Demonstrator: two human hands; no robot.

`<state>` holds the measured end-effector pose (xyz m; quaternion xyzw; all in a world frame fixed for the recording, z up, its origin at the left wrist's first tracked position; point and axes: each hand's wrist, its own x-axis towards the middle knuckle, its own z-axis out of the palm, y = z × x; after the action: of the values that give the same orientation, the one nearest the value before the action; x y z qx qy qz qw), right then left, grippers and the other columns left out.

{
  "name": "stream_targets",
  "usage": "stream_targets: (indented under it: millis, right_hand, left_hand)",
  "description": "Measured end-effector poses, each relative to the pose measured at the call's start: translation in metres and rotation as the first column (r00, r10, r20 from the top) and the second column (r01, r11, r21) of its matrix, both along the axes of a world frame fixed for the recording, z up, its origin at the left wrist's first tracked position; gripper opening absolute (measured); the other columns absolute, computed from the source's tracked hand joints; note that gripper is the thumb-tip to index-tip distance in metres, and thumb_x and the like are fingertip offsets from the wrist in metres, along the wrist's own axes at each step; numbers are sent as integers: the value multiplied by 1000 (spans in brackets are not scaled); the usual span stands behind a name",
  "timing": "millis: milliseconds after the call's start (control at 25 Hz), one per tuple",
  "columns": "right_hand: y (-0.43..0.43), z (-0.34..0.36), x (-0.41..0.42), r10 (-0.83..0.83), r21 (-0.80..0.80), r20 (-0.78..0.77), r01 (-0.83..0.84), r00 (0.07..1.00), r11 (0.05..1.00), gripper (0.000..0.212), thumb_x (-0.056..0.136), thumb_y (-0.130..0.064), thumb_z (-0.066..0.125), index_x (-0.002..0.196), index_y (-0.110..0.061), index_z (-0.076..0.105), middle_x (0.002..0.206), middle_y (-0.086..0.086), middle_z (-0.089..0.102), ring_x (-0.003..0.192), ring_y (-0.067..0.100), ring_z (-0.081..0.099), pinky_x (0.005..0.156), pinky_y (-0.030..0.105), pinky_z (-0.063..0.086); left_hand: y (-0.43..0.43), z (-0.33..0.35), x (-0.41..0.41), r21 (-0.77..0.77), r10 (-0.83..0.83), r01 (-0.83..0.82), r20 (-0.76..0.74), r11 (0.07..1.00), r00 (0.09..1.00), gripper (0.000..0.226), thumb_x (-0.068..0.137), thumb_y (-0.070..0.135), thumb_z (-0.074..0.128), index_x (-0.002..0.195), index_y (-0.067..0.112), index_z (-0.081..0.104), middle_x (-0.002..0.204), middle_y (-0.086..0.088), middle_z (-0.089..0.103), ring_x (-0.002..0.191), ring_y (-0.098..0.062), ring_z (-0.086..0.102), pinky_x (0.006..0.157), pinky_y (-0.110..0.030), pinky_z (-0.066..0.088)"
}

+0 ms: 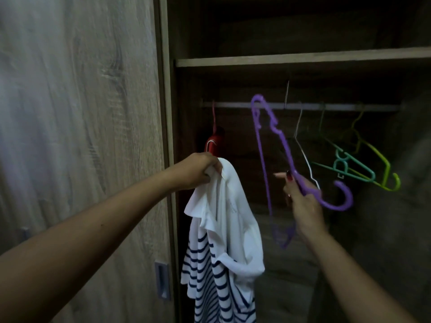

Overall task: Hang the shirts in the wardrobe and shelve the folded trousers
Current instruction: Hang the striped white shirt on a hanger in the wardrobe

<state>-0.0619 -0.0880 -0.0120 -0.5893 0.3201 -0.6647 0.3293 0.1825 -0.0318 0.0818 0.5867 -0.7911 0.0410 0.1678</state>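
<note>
Shirt (pixel 224 229), light and limp: your left hand (pixel 198 170) is pinching its collar; your right hand (pixel 303 201) is gripping the stiff purple hanger (pixel 283 145) near its hook.

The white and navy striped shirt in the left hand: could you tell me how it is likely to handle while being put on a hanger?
Probably floppy: the shirt droops in folds from the left hand. It looks light, pinched at one bunched spot. It may need spreading before the purple hanger, held by the right hand, slides in.
</note>
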Motion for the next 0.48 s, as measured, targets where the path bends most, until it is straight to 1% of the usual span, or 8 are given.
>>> stream_targets:
  millis: [40, 80, 160, 200, 240, 320, 400, 480]
  right_hand:
    - [14, 14, 0, 84, 12, 107, -86, 991, 996, 29, 93, -35, 50, 80, -25, 74, 55, -12, 51, 49, 0, 45, 48, 12, 36]
    - [24, 27, 1, 177, 19, 198, -184, 964, 983, 39, 89, -46, 47, 73, -23, 74, 47, -11, 46, 45, 2, 38, 44, 14, 30]
    - [41, 47, 7, 323, 21, 316, -347, 892, 938, 59, 79, -63, 37, 60, -19, 72, 41, -10, 43, 45, 6, 34, 46, 20, 27]
    - [45, 50, 12, 362, 25, 336, -392, 870, 920, 64, 78, -66, 34, 55, -18, 70, 41, -8, 44, 46, 8, 35, 47, 21, 27]
    - [44, 49, 18, 376, 32, 326, -408, 868, 913, 67, 81, -66, 33, 52, -17, 69, 41, -6, 45, 47, 10, 35, 48, 22, 27]
    - [35, 32, 28, 386, 55, 246, -410, 889, 910, 67, 90, -57, 36, 50, -15, 68, 42, 1, 42, 46, 12, 33, 49, 24, 26]
    - [20, 3, 29, 362, 110, 100, -372, 927, 922, 63, 94, -45, 37, 49, -14, 71, 39, -1, 38, 42, 11, 31, 49, 21, 27]
    - [5, -23, 16, 303, 202, -95, -280, 948, 939, 63, 97, -32, 41, 44, -15, 70, 33, -6, 40, 37, 6, 35, 49, 21, 30]
  left_hand:
    - [1, 1, -3, 25, -6, 7, -22, 1000, 1000, 40, 87, -2, 55, 122, 17, 58, 132, -3, 47, 125, -18, 43, 93, -23, 39]
    - [2, 1, -5, 54, -16, 19, -57, 998, 998, 41, 87, -3, 54, 122, 17, 57, 132, -2, 46, 125, -18, 43, 93, -24, 40]
    - [6, 2, -10, 116, -36, 57, -175, 992, 984, 42, 87, -5, 52, 122, 17, 57, 128, 2, 43, 123, -18, 42, 92, -27, 43]
    - [9, 3, -11, 155, -41, 83, -254, 984, 966, 42, 87, -5, 51, 122, 18, 57, 128, 4, 42, 123, -18, 43, 93, -29, 46]
    - [12, 4, -12, 190, -47, 115, -330, 975, 943, 42, 87, -5, 51, 121, 19, 57, 129, 4, 42, 122, -19, 44, 95, -33, 49]
    - [18, 9, -12, 223, -53, 169, -450, 960, 892, 42, 88, -4, 51, 121, 20, 56, 130, -1, 44, 118, -22, 50, 94, -41, 53]
    - [24, 15, -4, 216, -47, 191, -536, 957, 843, 40, 88, -5, 51, 118, 22, 56, 124, -2, 50, 112, -22, 55, 87, -38, 56]
    - [29, 21, 15, 214, -27, 189, -591, 959, 806, 40, 88, -5, 52, 113, 25, 59, 120, -2, 53, 109, -24, 58, 79, -35, 56]
